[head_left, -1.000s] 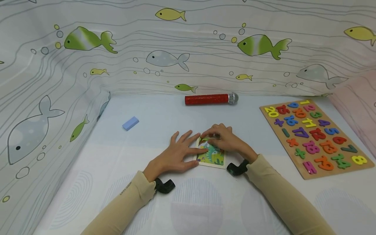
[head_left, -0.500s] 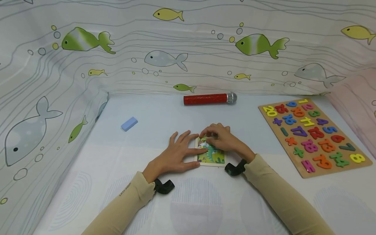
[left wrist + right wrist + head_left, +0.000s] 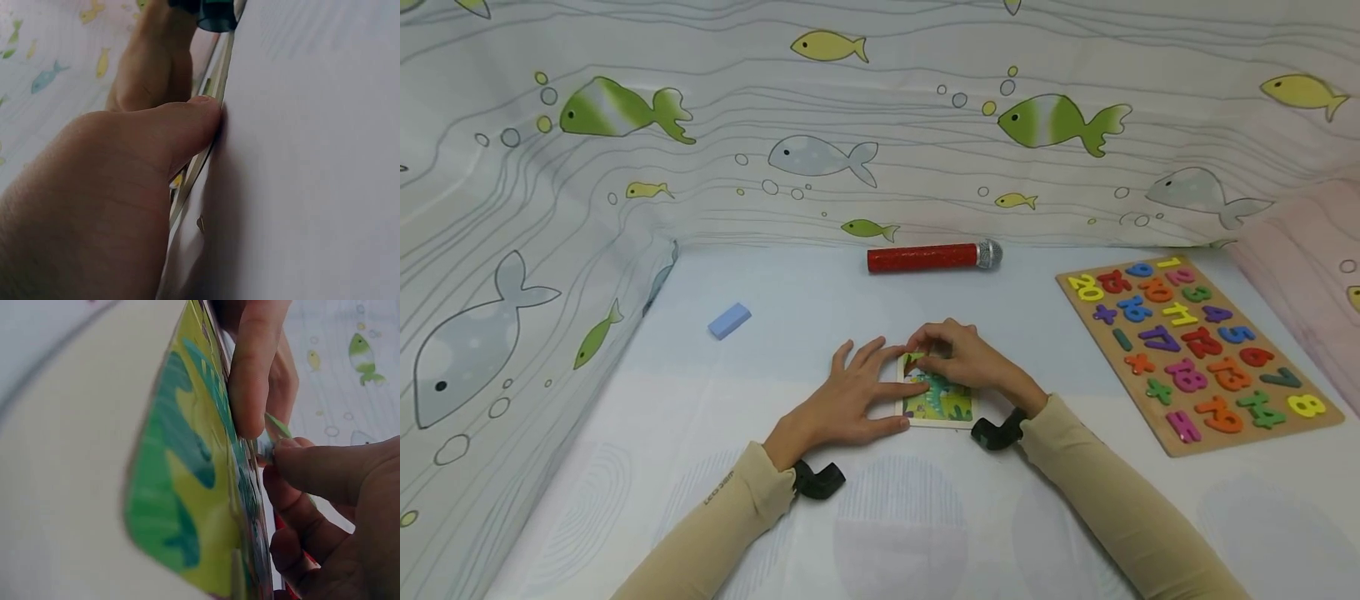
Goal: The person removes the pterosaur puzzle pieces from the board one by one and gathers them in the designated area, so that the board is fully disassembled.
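Observation:
A small square dinosaur jigsaw puzzle (image 3: 951,408) with a pale border lies on the table between both hands. My left hand (image 3: 842,404) has its fingers spread, one fingertip pressing on the picture and the thumb at the near-left edge. In the left wrist view the thumb (image 3: 194,125) touches the board's side. My right hand (image 3: 962,357) is over the far part of the puzzle and pinches a puzzle piece (image 3: 277,425), whose green edge shows between thumb and fingers in the right wrist view. Most of that piece is hidden by the fingers.
A red toy microphone (image 3: 925,257) lies behind the hands, and a light blue block (image 3: 729,321) sits to the left. On the right is a wooden number board (image 3: 1138,337) with colourful numerals. Fish-printed cloth (image 3: 925,108) rises at the back and left.
The right fingers have worked the piece about over the puzzle's far-left corner; a light patch seen there half a second ago now looks brown. My left hand stays in place.

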`<state>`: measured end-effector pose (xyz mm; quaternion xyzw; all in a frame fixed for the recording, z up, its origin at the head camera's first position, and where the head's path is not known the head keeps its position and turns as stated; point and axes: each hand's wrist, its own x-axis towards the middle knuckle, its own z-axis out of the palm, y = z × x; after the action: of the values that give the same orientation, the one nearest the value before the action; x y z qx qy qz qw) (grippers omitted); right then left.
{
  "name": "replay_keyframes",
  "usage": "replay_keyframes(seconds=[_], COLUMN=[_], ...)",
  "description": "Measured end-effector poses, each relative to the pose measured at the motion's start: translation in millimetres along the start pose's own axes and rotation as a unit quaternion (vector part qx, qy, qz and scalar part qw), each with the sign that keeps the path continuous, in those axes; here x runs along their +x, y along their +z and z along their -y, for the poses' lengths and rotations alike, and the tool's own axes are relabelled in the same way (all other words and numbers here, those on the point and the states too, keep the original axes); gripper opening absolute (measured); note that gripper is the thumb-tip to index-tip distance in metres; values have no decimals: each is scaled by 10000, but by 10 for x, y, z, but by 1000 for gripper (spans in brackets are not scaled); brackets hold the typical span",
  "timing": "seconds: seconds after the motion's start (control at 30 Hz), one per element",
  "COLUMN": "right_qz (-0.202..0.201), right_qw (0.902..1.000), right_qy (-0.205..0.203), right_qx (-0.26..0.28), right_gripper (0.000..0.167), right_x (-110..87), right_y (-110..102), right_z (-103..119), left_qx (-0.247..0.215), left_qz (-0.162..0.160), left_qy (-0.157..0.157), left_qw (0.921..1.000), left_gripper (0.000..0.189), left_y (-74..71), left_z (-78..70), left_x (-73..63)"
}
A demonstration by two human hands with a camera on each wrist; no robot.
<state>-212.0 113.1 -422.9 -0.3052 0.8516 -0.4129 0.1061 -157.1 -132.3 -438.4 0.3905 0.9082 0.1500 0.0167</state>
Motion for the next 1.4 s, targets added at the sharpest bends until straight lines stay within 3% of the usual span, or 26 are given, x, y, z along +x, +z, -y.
replay_keyframes(seconds=[0.13,0.3,0.7,1.0,1.4], right_qz=[21,-423,-909,-919,-777], right_qw=[9974,9920,9889,9869,9878], right_qy=[313,643,1022,1319,1209], right_qx=[643,1003,575,-91,-601], right_gripper=[18,17,21,20,26], right_x=[18,34,279,413,404], right_y=[-42,-168,-484,-567,-618], right_z=[-25,-121,-380,-494,-565], left_qx=[-75,-59,36,106,123], left_qz=[-43,-24,-24,46,99], left_qy=[-14,-38,-16,12,-47], left_qw=[10000,10000,10000,9999,9999], left_gripper=[51,51,52,53,53], left_y=[-6,0,-6,-12,2], left_z=[-6,-8,6,-2,-6], left_x=[-15,-21,-39,-27,-35])
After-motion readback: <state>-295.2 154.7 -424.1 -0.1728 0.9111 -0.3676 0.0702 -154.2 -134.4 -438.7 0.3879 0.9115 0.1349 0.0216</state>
